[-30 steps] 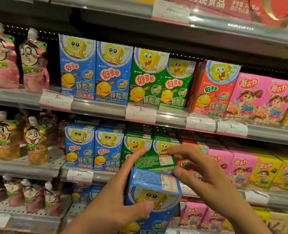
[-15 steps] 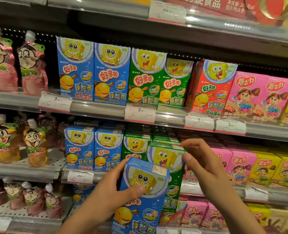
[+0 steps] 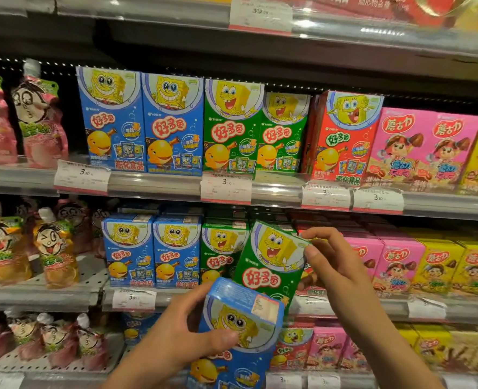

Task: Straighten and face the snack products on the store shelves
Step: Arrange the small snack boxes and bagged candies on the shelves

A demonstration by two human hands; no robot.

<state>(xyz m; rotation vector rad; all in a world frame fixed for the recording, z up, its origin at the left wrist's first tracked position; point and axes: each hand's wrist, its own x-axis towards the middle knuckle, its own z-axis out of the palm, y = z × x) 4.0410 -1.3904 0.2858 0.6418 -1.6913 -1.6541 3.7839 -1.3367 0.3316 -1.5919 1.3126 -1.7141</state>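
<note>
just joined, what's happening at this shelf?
A person is facing snack boxes on store shelves. The left hand grips a blue box held out in front of the shelves. The right hand pinches the top corner of a green box, which is tilted and off the middle shelf, in front of the green row. Neither box is set in place yet.

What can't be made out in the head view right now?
- Blue box in the left hand: its bottom is cut off by the lower edge.
- Green box pinched by the right hand: its lower part is hidden behind the blue box.
- Price tags: small print is too small to read.
- Top shelf: its products are cropped by the upper edge.
</note>
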